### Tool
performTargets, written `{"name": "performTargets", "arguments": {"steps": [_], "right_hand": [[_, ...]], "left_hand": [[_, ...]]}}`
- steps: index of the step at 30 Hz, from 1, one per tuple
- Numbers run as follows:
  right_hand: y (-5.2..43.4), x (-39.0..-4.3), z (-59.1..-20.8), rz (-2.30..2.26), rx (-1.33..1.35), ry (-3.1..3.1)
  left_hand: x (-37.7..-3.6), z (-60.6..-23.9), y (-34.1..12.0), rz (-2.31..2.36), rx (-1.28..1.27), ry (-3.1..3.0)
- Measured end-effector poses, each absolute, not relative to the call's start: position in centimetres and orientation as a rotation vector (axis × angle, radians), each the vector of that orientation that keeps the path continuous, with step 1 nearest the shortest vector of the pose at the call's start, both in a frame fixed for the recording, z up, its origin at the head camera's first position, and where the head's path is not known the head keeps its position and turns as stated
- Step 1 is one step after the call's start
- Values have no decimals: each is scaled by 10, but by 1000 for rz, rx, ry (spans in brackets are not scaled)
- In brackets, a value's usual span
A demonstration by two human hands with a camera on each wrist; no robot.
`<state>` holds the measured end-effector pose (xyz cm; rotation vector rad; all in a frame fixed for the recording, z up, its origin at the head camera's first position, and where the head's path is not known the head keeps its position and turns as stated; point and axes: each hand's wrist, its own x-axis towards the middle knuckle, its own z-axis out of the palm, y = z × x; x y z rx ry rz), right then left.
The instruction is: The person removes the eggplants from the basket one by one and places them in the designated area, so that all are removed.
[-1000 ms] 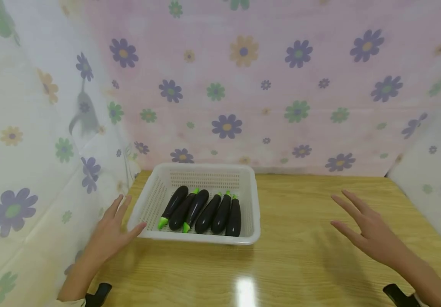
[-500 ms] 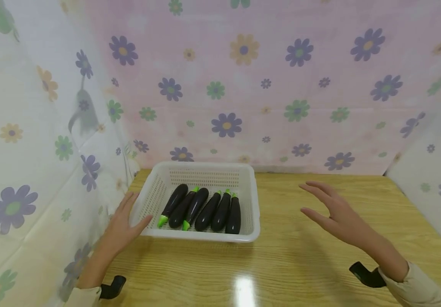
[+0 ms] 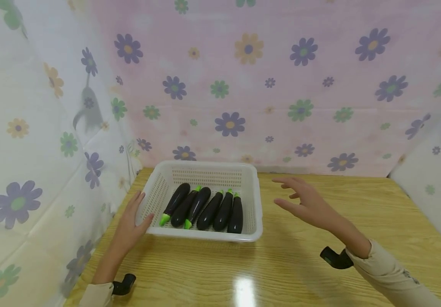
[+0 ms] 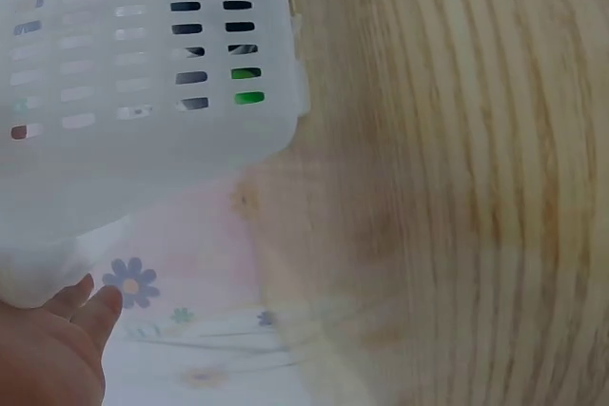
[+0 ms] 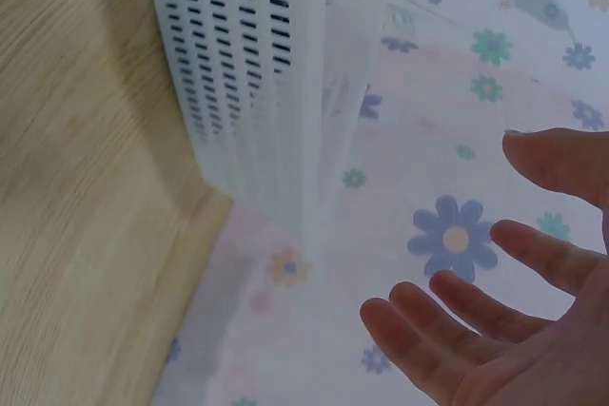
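Plainly, the white basket (image 3: 252,221) of eggplants (image 3: 205,207) sits left of frame centre, the left hand (image 3: 130,221) flat against its left rim, nearer than the open right hand (image 3: 306,204) hovering just off its right edge.

Floral cloth walls (image 3: 266,81), wooden table (image 3: 301,264)

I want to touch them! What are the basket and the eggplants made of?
The basket looks like white, matte plastic: thin walls full of moulded slots. The eggplants look like toy plastic, probably: very glossy, all alike, with bright green caps. The table looks like shiny wood-grain laminate.
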<state>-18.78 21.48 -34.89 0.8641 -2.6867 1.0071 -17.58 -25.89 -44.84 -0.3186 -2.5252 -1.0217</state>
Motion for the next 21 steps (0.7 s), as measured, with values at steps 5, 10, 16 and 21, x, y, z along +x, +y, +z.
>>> {"name": "performTargets", "arguments": {"steps": [5,10,16,21], "right_hand": [[197,-197,-349,1102,867,-2722],[182,-206,-351,1211,883,-2743],[166,-217,-352,1288,865,-2795],[155,-227,-353,1308,824,-2851]], "left_hand": [[-175,-450,-261,-1005,-303,-2558],[-173,-451,-260,-1008,-288,-2582],[-171,-452,-259,-1007,-276,-2568],[-173,-454,-259,-1000,-286,-2548]]}}
